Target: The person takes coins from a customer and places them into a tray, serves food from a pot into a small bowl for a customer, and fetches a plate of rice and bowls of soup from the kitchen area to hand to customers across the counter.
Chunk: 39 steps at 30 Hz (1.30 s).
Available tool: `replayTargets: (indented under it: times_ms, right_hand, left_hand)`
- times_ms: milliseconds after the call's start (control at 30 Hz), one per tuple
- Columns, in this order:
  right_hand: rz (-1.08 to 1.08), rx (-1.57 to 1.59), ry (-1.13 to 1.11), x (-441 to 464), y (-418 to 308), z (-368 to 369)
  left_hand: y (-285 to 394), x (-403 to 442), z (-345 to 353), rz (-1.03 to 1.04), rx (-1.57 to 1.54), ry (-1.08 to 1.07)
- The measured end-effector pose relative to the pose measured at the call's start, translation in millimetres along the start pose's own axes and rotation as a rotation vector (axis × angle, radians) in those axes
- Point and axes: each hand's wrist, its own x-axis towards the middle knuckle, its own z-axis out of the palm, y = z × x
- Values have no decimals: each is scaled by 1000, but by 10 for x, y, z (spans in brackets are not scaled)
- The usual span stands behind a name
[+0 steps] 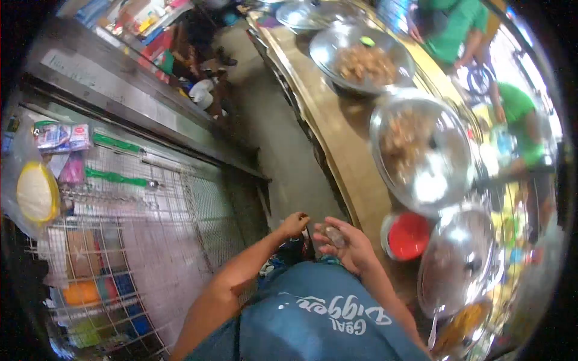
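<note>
Head view is showing the person's two hands near each other at the lower centre of the frame, above the shirt. The right hand is loosely grasping a small clear thing, which is lying across its spread fingers; what it is, the blur is not letting anyone tell. The left hand is curling its fingers just left of it, and whether it is holding anything cannot be told. With the fingers standing so far apart, the clear thing could be slipping off the palm if the wrist tilts, and it would be dropping towards the floor at the centre of the frame. The red bowl is sitting right of the right hand, near the edge of the table, so an outward swing of the right elbow or forearm could be knocking it. Above it, the oval tray is holding brown food, into which a fallen bit could be landing if the right hand swings over. Left of the arms, the wire mesh is standing where a wide left elbow could be catching.
</note>
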Motion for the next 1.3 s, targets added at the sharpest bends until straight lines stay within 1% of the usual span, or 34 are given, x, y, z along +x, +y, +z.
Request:
replayTargets:
  times_ms: [33, 67, 133, 167, 233, 267, 333, 367, 433, 467, 533, 633, 667, 733, 767, 833, 933, 967, 1000, 1067, 1100, 1133, 1200, 1267, 1300]
  right_hand:
    - [-7, -1, 15, 139, -119, 56]
    - [4, -12, -15, 294, -254, 120]
    - [-104, 0, 69, 695, -525, 287]
    - [-107, -1, 42, 948, -654, 394]
    - [-197, 34, 57, 1562, -899, 635]
    - [-200, 24, 38, 1925, -1027, 748]
    - [-217, 60, 6, 2600, -1299, 1022]
    - [-206, 43, -2, 3012, -1456, 1162]
    - [-192, 187, -19, 3785, -1661, 1378]
    - [-154, 171, -4, 4062, -1728, 1537]
    - [-156, 180, -19, 4717, -1970, 1882]
    - [-116, 93, 55, 5548, -2195, 2357]
    - [-105, 87, 64, 5842, -2259, 2505]
    - [-62, 7, 101, 6429, -2340, 2774]
    - [-47, -19, 155, 6734, -2362, 2925]
    - [-29, -37, 143, 7379, -2384, 3127]
    - [22, -104, 74, 8353, -2536, 3529]
    - [45, -132, 52, 8689, -2631, 3672]
    - [70, -150, 44, 8979, -2695, 3804]
    - [111, -255, 28, 9544, -2866, 4150]
    - [128, -322, 7, 9808, -2943, 4350]
    - [149, -365, -19, 10103, -3016, 4540]
    - [171, -437, -42, 10598, -3157, 5153]
    - [157, -581, -200, 11294, -3182, 5702]
    - [104, -678, -259, 11589, -3162, 6113]
  left_hand:
    - [484, -61, -233, -34, 209, -11]
    - [185, 241, -327, 8, 161, -19]
    - [493, 420, -754, 131, 318, 8]
    - [630, 557, -1001, 144, 280, -37]
    - [589, 1048, -1516, 167, 310, -185]
    - [385, 1337, -1691, 71, 292, -136]
    - [708, 1599, -2338, 93, 406, -79]
    - [926, 1722, -2705, 94, 391, -63]
    - [1270, 1775, -3299, 110, 316, 241]
    - [1554, 1735, -3643, 104, 261, 284]
    - [1666, 1845, -4100, 92, 43, 391]
    - [1729, 1936, -4713, -14, -152, 429]
    - [1689, 2005, -4903, -23, -164, 427]
    - [1581, 2128, -5267, -79, -347, 444]
    - [1470, 2226, -5439, -99, -428, 453]
    - [1461, 2430, -5878, -126, -471, 471]
    - [1618, 2935, -6535, -172, -607, 520]
    - [1619, 3161, -6740, -136, -639, 554]
    - [1707, 3327, -6933, -146, -664, 567]
    - [1924, 3698, -7394, -91, -623, 631]
    - [1958, 3852, -7542, -39, -769, 610]
    - [2003, 3958, -7682, -73, -796, 612]
    - [2085, 4094, -8043, -53, -860, 563]
    - [2066, 4262, -8403, -49, -874, 576]
    - [2056, 4356, -8606, -69, -865, 587]
